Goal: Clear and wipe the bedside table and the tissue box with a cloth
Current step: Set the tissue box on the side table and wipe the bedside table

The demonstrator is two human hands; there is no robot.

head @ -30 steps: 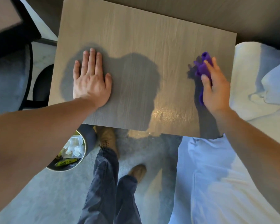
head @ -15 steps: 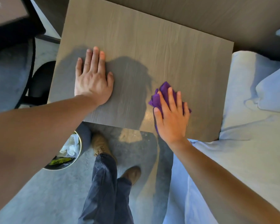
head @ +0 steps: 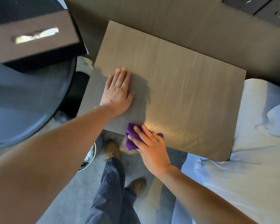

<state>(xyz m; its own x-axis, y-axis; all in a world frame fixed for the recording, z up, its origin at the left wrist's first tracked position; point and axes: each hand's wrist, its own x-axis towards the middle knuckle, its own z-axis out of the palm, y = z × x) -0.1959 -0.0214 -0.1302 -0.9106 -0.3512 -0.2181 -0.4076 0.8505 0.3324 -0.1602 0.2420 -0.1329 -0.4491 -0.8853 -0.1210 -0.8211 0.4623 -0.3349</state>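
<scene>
The wooden bedside table (head: 176,81) fills the middle of the head view, its top bare. My left hand (head: 118,92) lies flat on its left part, fingers together, holding nothing. My right hand (head: 149,147) presses a crumpled purple cloth (head: 130,137) onto the table's near edge; part of the cloth hangs over that edge. The tissue box (head: 36,41), brown with black sides and white tissue in its slot, stands off the table on a dark round seat at the upper left.
A bed with pale blue sheets (head: 249,175) and a pillow (head: 278,120) borders the table's right side. A dark round chair (head: 23,101) stands left. A round bin (head: 89,160) sits on the grey floor beside my legs and brown shoes (head: 111,149).
My right hand has swept the cloth from the table's right side leftward along the near edge. My left hand has stayed flat. The view shifted, bringing the tissue box into sight.
</scene>
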